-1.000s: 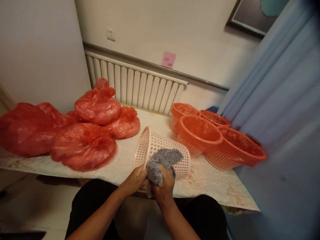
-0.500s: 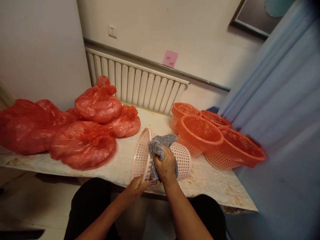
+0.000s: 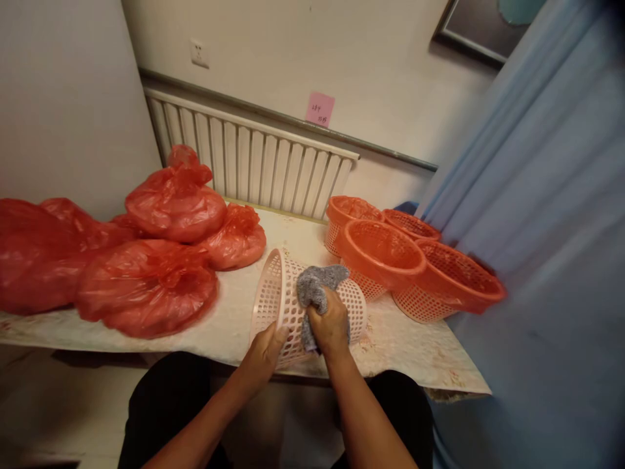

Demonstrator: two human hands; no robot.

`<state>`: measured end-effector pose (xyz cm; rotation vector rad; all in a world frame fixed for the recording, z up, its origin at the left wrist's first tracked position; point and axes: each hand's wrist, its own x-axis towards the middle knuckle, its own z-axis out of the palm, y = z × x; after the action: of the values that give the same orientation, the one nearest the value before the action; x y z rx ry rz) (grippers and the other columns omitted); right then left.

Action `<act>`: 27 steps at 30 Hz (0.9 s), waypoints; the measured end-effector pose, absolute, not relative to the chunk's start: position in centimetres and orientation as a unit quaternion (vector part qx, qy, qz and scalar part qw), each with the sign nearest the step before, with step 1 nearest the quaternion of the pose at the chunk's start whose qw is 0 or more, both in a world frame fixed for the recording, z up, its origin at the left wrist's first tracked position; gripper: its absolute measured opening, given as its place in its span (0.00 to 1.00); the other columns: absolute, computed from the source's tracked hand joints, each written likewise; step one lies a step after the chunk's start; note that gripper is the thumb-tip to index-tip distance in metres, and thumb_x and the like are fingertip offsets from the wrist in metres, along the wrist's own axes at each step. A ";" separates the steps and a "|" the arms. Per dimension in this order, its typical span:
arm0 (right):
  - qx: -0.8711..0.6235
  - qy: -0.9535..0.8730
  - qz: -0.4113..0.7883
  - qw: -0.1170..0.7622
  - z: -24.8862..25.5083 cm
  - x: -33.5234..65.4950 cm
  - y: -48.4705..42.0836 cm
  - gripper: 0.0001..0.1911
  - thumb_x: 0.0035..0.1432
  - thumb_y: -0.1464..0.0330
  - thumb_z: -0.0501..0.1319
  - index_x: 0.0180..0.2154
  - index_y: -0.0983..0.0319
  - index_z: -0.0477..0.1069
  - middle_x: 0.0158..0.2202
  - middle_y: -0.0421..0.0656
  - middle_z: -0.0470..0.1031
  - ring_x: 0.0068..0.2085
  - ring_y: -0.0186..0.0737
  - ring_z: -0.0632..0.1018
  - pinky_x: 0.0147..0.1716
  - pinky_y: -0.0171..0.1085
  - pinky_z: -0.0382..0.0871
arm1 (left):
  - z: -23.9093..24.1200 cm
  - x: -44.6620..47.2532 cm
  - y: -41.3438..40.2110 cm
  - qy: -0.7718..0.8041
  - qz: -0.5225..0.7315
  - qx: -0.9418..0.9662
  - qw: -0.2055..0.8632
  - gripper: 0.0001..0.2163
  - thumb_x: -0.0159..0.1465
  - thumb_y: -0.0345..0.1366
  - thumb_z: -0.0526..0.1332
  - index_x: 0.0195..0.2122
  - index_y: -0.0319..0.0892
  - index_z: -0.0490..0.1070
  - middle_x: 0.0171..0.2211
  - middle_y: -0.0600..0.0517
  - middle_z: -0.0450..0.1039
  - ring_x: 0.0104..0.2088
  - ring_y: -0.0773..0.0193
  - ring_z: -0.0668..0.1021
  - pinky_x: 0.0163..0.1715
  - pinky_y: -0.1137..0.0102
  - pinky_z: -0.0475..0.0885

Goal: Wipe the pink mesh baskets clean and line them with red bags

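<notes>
A pale pink perforated plastic basket point(image 3: 291, 312) lies on its side near the front of the table, its wide mouth facing left. My left hand point(image 3: 264, 348) grips the basket's rim at the lower side, thumb on the outer wall. Bunched in my right hand point(image 3: 331, 322) is a grey cloth point(image 3: 312, 286), pressed against the outside of the basket's wall. The cloth and hand cover part of the basket's holes, and the palm side of the right hand is hidden.
Several red-lined baskets point(image 3: 383, 254) stand to the right, by a blue curtain point(image 3: 532, 195). Several filled red plastic bags point(image 3: 151, 286) are heaped on the left. Behind the cloth-covered table point(image 3: 234, 312) is a white radiator point(image 3: 254, 163).
The cloth and my right hand have shifted along the basket's wall, away from its rim. My left hand has moved slightly up the rim. The whole view has turned slightly.
</notes>
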<state>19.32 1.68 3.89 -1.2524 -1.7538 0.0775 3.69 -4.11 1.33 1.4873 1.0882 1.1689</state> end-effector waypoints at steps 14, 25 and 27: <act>-0.731 -0.410 0.025 0.544 -3.1 28.0 1.4 0.16 0.52 0.58 0.57 0.37 0.62 0.74 0.35 0.50 0.79 0.37 0.50 0.76 0.38 0.41 0.66 | 1.0 3.7 -4.2 0.444 0.467 0.614 0.456 0.26 0.69 0.50 0.46 0.54 0.34 0.69 0.51 0.42 0.75 0.52 0.51 0.74 0.56 0.60 0.65; -0.438 -0.729 0.001 0.526 1.0 17.9 -2.8 0.18 0.53 0.70 0.58 0.47 0.59 0.71 0.41 0.46 0.76 0.45 0.48 0.75 0.46 0.47 0.68 | -0.3 3.4 -4.4 0.442 0.436 0.658 0.425 0.20 0.68 0.48 0.47 0.41 0.39 0.72 0.36 0.49 0.77 0.37 0.58 0.76 0.46 0.64 0.71; -0.433 -0.744 0.011 0.508 2.8 17.1 -1.9 0.18 0.51 0.71 0.57 0.46 0.60 0.73 0.39 0.46 0.76 0.43 0.48 0.75 0.44 0.46 0.69 | -1.2 3.2 -4.6 0.459 0.432 0.656 0.415 0.19 0.68 0.49 0.47 0.37 0.40 0.71 0.32 0.50 0.76 0.34 0.59 0.75 0.43 0.65 0.72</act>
<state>17.06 -1.93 2.80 -1.0443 -1.7942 0.0269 3.25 -4.56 -1.18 1.6483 1.1522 1.0863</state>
